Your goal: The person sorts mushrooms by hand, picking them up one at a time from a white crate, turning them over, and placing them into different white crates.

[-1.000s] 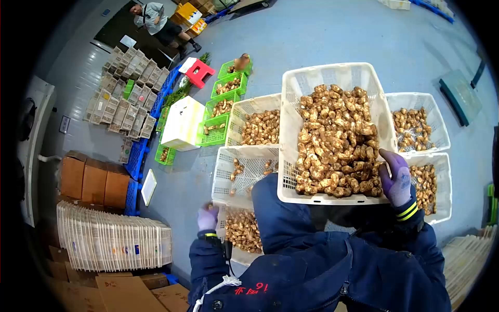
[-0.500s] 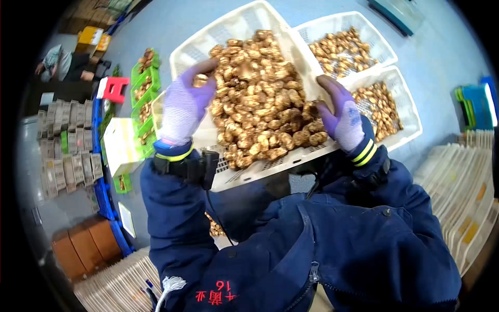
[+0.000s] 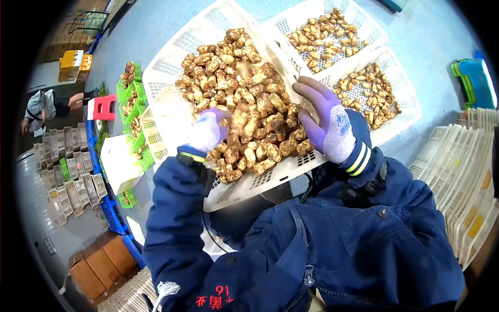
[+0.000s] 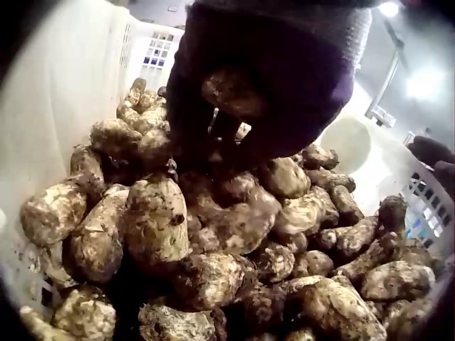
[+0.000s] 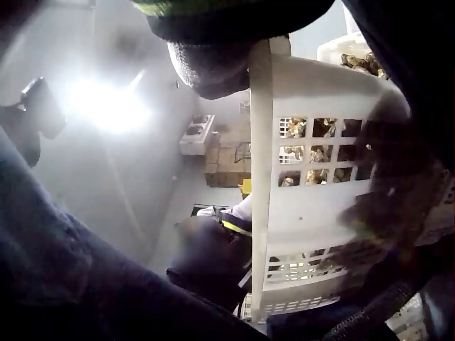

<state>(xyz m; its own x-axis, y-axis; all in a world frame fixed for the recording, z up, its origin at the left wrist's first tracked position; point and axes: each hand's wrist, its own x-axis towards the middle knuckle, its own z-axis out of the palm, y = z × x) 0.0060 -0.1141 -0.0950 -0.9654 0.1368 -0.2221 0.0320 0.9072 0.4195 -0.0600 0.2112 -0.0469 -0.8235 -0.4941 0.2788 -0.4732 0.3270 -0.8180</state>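
Note:
A large white plastic basket (image 3: 174, 112) in front of my body holds a heap of stubby, dirt-streaked mushrooms (image 3: 228, 67). My left hand (image 3: 205, 131), in a purple and white glove, reaches down into the near left part of the heap. In the left wrist view the shadowed left fingers curl round a mushroom (image 4: 233, 92), with more mushrooms (image 4: 156, 220) just below. My right hand (image 3: 327, 122), gloved alike, rests at the basket's right rim with fingers extended and spread, the thumb close to the mushrooms. The right wrist view shows the basket's slotted outer wall (image 5: 320, 92).
Two white baskets with mushrooms, a far one (image 3: 371, 36) and a nearer one (image 3: 408, 99), adjoin on the right. Small green baskets (image 3: 134, 112), a white foam box (image 3: 117, 161) and a red stool (image 3: 105, 107) stand left. Stacked white baskets (image 3: 452, 177) rise at right.
My left hand came up from the lower basket at the left, over the large basket's left rim, then down into the heap. My right hand has stayed at the right rim; the head view has shifted.

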